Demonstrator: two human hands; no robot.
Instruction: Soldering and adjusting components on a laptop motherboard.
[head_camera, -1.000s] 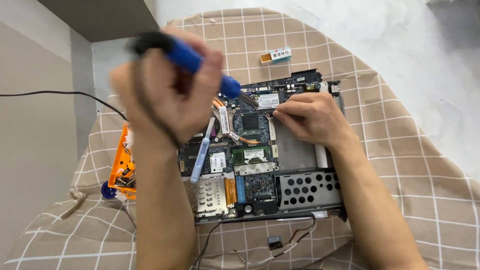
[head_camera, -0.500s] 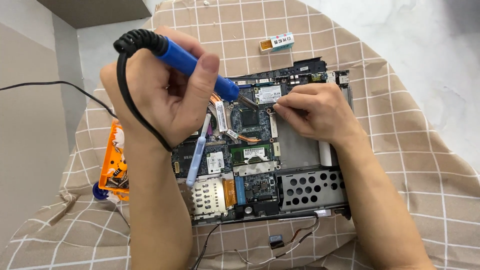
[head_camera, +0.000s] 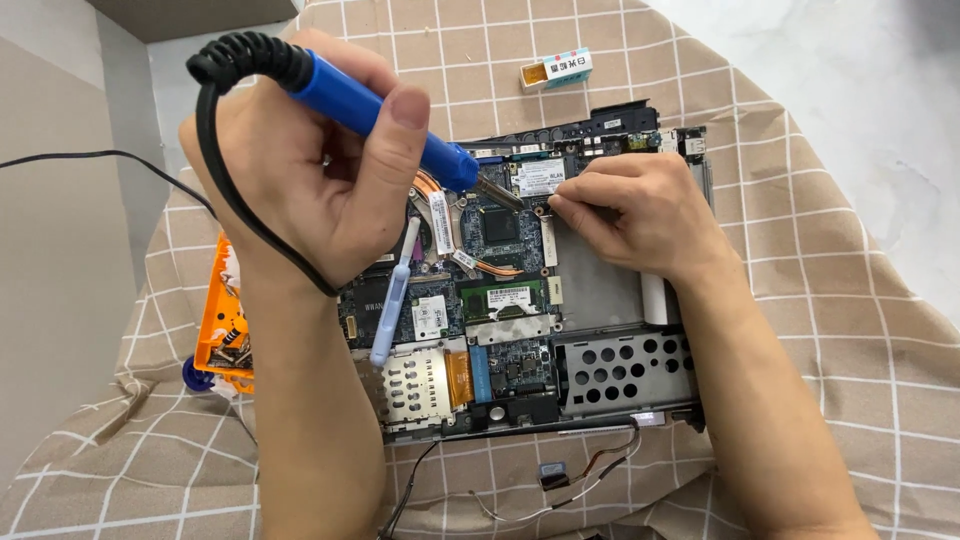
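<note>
An opened laptop (head_camera: 620, 375) lies on a beige checked cloth, its green and blue circuit board (head_camera: 500, 300) bare. My left hand (head_camera: 310, 170) grips a blue-handled soldering iron (head_camera: 370, 110) with a black coiled cord; its metal tip (head_camera: 498, 192) points down at the board near a small white-labelled card (head_camera: 538, 177). My right hand (head_camera: 640, 215) rests on the board beside that card, fingertips pinched together at the card's lower edge. Whether they hold something small I cannot tell. A pale blue tool (head_camera: 392, 300) lies on the board under my left wrist.
An orange tray of small parts (head_camera: 222, 335) sits at the cloth's left edge, with a blue knob below it. A small orange and white box (head_camera: 556, 70) lies beyond the laptop. Loose thin wires (head_camera: 560, 478) trail in front. A black cable (head_camera: 90, 158) crosses the grey surface at left.
The view has drawn closer to the laptop. My left hand has kept the iron's tip near the white-labelled card; my right hand has stayed beside it.
</note>
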